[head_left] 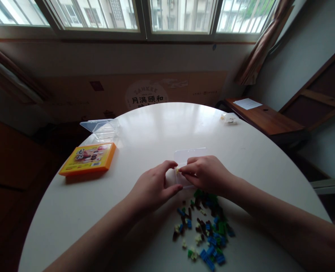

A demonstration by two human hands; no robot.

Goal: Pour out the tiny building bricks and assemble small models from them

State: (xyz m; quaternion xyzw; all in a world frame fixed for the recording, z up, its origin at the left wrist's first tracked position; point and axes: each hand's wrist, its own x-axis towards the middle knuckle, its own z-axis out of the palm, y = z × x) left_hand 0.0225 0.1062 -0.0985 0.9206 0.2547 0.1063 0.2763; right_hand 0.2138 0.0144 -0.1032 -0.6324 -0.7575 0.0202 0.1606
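A shallow clear plastic tray (188, 154) lies flat on the white table, partly covered by my right hand. My right hand (205, 173) is above it, thumb and index finger pinched at a tiny pale-yellow building brick (177, 170) near the tray's left edge. Curved in a wide C, my left hand (153, 185) has its index fingertip beside that brick and its thumb at the tray's front left corner; thumb and index are apart. Just nearer to me, a loose pile of small building bricks (212, 240) in blue, green, brown and pale yellow is spread out.
An orange-yellow box (91, 158) with printed pictures sits at the table's left side. Behind it stands an open clear plastic container (105, 130). A small transparent packet (229, 118) lies near the far right edge of the round white table (145, 132). A wooden desk (269, 119) with paper is beyond.
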